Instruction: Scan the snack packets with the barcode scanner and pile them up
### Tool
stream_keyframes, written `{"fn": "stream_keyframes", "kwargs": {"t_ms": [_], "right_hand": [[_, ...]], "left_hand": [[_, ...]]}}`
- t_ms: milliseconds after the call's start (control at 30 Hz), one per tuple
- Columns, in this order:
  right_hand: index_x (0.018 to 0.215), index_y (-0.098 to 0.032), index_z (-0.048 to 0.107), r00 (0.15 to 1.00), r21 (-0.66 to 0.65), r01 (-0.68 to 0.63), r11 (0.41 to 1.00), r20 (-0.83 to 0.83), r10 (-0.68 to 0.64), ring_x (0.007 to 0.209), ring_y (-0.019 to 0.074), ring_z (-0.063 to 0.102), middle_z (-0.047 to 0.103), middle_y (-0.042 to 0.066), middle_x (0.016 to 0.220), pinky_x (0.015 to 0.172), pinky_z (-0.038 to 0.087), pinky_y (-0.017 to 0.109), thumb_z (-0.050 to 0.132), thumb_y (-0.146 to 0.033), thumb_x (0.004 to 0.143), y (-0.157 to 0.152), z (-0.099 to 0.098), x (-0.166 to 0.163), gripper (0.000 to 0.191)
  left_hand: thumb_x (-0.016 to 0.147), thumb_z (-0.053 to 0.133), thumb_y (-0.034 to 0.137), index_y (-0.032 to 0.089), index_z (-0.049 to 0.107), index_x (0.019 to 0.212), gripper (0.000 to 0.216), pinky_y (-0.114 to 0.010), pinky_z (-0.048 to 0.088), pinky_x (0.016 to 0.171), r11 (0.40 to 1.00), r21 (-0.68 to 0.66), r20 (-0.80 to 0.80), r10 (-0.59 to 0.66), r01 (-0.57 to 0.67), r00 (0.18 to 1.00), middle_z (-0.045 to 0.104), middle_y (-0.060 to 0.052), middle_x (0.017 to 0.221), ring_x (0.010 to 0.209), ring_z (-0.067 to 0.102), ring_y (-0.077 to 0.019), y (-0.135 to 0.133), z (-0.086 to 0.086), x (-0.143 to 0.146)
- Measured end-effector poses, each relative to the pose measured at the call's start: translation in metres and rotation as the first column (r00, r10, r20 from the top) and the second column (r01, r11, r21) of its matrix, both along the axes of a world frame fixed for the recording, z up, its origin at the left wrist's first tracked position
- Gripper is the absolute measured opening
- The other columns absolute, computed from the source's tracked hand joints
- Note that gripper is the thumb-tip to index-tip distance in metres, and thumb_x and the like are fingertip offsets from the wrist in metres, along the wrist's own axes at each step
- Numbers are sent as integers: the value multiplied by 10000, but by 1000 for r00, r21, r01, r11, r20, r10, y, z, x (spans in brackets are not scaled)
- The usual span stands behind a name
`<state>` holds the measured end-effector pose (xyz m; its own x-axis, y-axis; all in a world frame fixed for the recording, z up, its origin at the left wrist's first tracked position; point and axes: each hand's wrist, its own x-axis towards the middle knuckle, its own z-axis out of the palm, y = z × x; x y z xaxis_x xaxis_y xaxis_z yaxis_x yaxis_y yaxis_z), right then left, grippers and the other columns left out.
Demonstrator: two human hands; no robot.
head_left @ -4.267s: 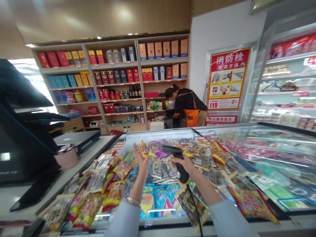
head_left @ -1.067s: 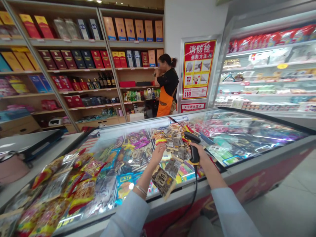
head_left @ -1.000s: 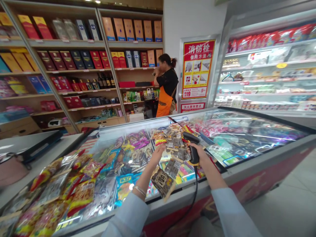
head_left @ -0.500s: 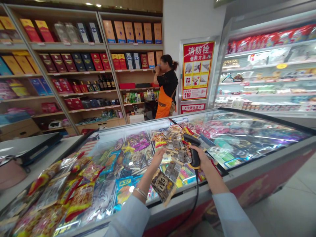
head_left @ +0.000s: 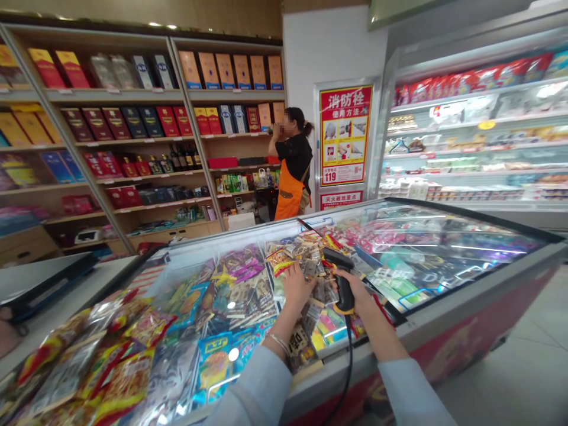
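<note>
Bright light glares off the freezer glass (head_left: 437, 245); the view's edges blur.

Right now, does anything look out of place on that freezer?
Yes: snack packets lie jumbled atop the freezer, not inside it, and one dark packet sits askew at its front edge. I see no spill.

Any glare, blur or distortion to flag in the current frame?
Head view: streaks and spots of glare on the glass-topped case; snack bags at lower left soft and stretched; wall shelves lean, likely lens distortion; left hand and scanner look clearer.
</note>
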<state>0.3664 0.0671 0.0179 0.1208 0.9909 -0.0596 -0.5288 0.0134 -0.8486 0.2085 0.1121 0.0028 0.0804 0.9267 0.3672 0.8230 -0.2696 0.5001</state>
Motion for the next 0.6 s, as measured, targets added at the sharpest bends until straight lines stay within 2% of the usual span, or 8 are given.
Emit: {"fn": "stream_keyframes", "kwargs": {"t_ms": [167, 367, 467, 600], "right_hand": [[656, -145, 617, 997, 1, 39, 999, 62, -39, 398, 86, 507, 616, 12, 545, 363, 414, 187, 735, -240, 639, 2, -2, -2, 153], [641, -137, 623, 990, -7, 53, 999, 134, -52, 400, 91, 512, 608, 11, 513, 368, 414, 186, 747, -246, 630, 2, -2, -6, 166], [644, -128, 633, 987, 17, 51, 999, 149, -53, 393, 85, 508, 616, 13, 523, 373, 417, 184, 744, -238, 629, -1, 1, -9, 157], [639, -122, 632, 987, 7, 29, 1000, 157, -29, 374, 84, 499, 608, 16, 512, 350, 397, 186, 732, -248, 641, -5, 10, -16, 161]], "left_hand": [[719, 644, 374, 121, 499, 1232, 590, -388, 380, 986, 1000, 5, -67, -22, 22, 998, 595, -178, 1189, 1161, 517, -305, 2, 10, -17], [617, 708, 315, 107, 607, 1142, 574, -365, 453, 875, 995, -57, -49, -79, 76, 996, 651, -174, 1094, 1033, 600, -307, -8, 24, -51], [621, 702, 312, 99, 615, 1150, 577, -352, 453, 869, 997, -77, -94, -21, 14, 995, 658, -183, 1092, 1030, 609, -306, -18, 35, -85], [653, 697, 331, 142, 577, 1219, 608, -318, 445, 883, 995, -24, -68, 95, -97, 993, 660, -142, 1130, 1063, 604, -272, -30, 55, -150]]}}
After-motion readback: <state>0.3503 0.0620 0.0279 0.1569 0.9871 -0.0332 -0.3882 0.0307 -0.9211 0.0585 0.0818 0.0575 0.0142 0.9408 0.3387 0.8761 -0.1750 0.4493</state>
